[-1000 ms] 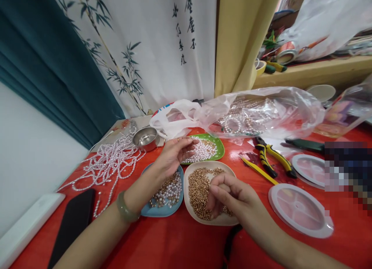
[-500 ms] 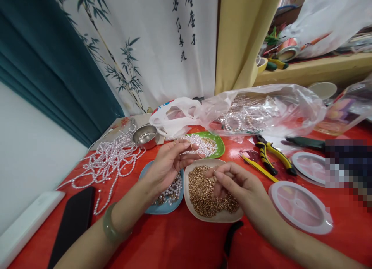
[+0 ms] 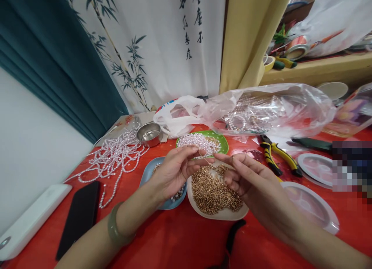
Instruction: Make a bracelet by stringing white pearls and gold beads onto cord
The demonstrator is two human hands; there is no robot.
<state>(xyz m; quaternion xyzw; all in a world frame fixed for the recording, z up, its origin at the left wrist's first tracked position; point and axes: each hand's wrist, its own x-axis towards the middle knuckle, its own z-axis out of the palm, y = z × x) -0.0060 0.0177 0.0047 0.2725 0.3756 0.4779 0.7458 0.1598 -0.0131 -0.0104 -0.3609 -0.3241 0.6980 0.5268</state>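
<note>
My left hand (image 3: 176, 170), closed in a pinch, holds a thin strand that looks beaded near the fingertips. My right hand (image 3: 252, 180) is closed too, with a small gold bead (image 3: 233, 158) pinched between thumb and finger; its outstretched fingertip comes close to the left fingers. Below both hands is a cream plate (image 3: 200, 215) heaped with gold beads (image 3: 213, 193). A blue plate (image 3: 148, 172) of mixed beads is partly hidden under my left hand. Behind them lies a green plate (image 3: 223, 144) with white beads (image 3: 197, 141).
Strung white beads (image 3: 116, 156) lie at left, beside a metal bowl (image 3: 149, 134) and a black phone-like slab (image 3: 80, 218). On the right are yellow-black pliers (image 3: 280, 156) and clear spools (image 3: 312, 207). A plastic bag of beadwork (image 3: 261, 110) runs along the back.
My right hand has risen from over the gold beads toward my left hand, the gold bead now showing at its fingertips. My left hand stays nearly in place. The view has shifted slightly.
</note>
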